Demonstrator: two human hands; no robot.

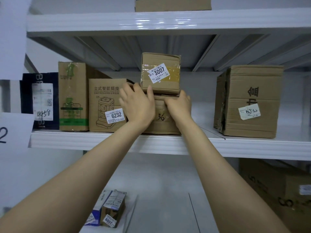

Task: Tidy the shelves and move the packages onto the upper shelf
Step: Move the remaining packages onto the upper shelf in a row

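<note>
A small cardboard box labelled 3007 (160, 64) sits stacked on a lower cardboard box (163, 121) in the middle of the middle shelf (235, 147). My left hand (138, 103) holds the lower box at its upper left corner, its thumb touching the bottom of the 3007 box. My right hand (179, 105) grips the lower box at its upper right, fingers curled over the top front edge. Above runs the upper shelf (151, 22), with one flat cardboard box (173, 5) on it.
Left of the stack stand a box labelled 6232 (104, 91), a tall green-printed box (72, 91) and a dark package marked 4458 (40, 98). A large crumpled box (252, 91) stands at the right. The bottom shelf holds a small box labelled 2009 (112, 209) and a big box (272, 187).
</note>
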